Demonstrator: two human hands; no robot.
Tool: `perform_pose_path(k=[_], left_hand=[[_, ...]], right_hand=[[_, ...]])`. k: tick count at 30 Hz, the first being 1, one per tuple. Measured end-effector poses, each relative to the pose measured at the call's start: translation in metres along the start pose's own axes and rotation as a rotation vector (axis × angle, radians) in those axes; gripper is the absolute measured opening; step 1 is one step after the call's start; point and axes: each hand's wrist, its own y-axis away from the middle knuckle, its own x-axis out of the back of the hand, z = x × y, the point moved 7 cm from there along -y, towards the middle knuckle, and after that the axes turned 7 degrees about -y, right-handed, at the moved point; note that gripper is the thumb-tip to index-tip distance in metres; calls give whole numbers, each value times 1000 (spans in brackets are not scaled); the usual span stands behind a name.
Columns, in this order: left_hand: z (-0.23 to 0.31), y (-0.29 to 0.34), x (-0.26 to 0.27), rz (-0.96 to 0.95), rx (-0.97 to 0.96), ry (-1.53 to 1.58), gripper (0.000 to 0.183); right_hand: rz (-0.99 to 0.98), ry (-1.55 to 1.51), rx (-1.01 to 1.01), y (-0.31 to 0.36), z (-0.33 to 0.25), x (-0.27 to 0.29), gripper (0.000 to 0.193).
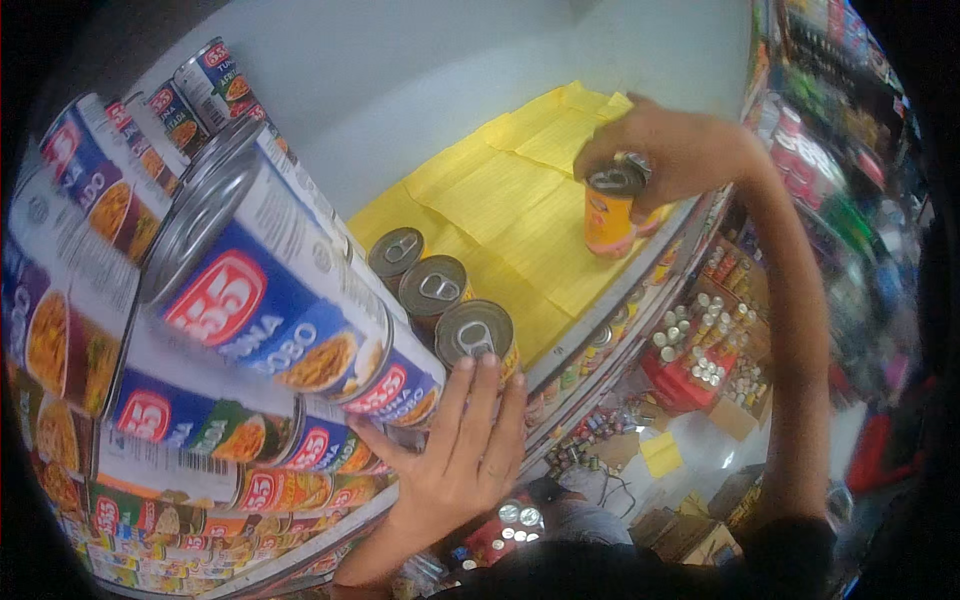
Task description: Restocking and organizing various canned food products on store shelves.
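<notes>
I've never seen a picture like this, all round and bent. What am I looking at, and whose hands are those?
The picture comes from a wide-angle camera worn on a person's head, looking down at their own bare hands; that lens bends straight edges. They stand at a shop shelf lined with yellow paper. The right hand holds an orange can upright on the paper, its grip closed around the top. The left hand rests open-fingered against the nearest of a row of three cans. At left stand stacked blue-labelled cans. Far below, more cans sit in a red box on the floor.
</notes>
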Motion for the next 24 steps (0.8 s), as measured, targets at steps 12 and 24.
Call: perform_pose_path(k=[12, 24], left_hand=[[2, -1, -2, -36, -112, -55, 31], [2, 1, -4, -22, -155, -59, 32]], right_hand=[[354, -67, 228, -154, -77, 18, 39], [-193, -248, 143, -205, -104, -36, 60]])
